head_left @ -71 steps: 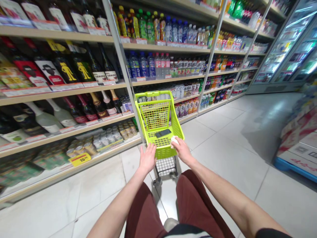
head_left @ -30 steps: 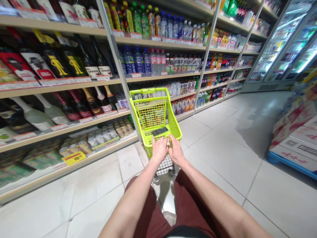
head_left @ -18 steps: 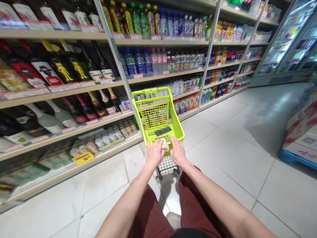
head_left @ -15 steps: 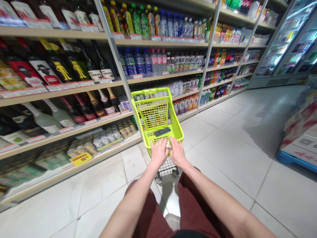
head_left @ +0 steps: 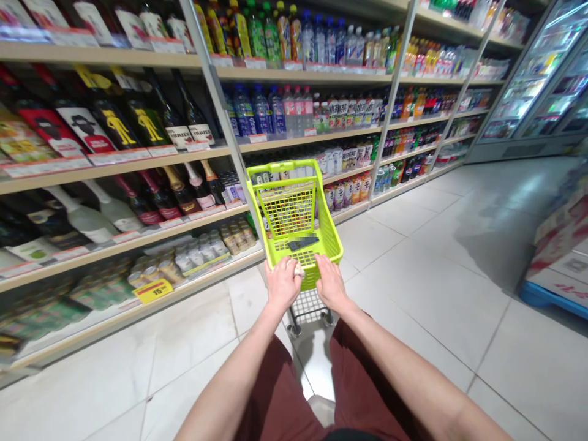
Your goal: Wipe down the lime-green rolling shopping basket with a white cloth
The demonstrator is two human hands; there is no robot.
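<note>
In the head view a lime-green shopping cart [head_left: 332,237] stands in front of my legs. A dark flat object [head_left: 303,244], partly blurred out, lies in its basket. My left hand [head_left: 282,285] is closed over the basket's near edge, with a small whitish crumpled piece [head_left: 299,269] between thumb and fingers; its kind is unclear. My right hand [head_left: 331,284] is at the same edge, right of the left one, fingers stretched forward and holding nothing visible. Whether its palm touches the rim cannot be seen.
Shelves of wine bottles [head_left: 117,125] and cans [head_left: 202,248] run along the left. Drink bottles [head_left: 261,110] fill the shelving ahead. Glass-door fridges [head_left: 528,79] stand at the far right. Boxes on a blue pallet [head_left: 542,295] border the tiled floor [head_left: 413,275].
My hands have moved apart: the left one shifted left with the whitish piece, and the right one no longer touches it. The view has shifted slightly.
</note>
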